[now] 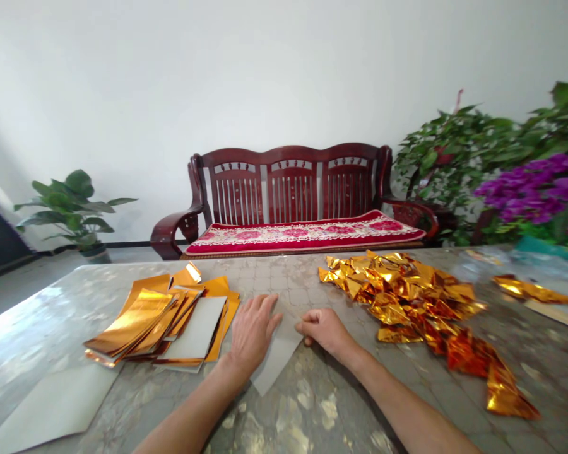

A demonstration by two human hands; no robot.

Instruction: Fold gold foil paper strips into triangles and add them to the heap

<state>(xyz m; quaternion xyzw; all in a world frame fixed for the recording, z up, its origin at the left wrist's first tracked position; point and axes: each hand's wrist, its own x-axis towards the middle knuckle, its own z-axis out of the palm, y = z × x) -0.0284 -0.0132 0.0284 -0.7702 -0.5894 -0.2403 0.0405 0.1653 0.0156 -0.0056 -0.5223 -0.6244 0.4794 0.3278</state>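
Note:
A sheet of paper, pale grey side up, lies slanted on the table between my hands. My left hand rests flat on its left part, fingers stretched out and slightly apart. At its right edge, my right hand is closed in a pinch on the paper. Part of the sheet is hidden under the left hand. Left of my hands is a loose stack of gold foil sheets, with a pale-backed sheet on its right side. On the right lies a heap of folded gold foil pieces.
A larger pale sheet lies at the table's front left. Clear plastic and another gold piece lie at the right. Beyond the patterned table stands a wooden bench, with plants and purple flowers to the sides.

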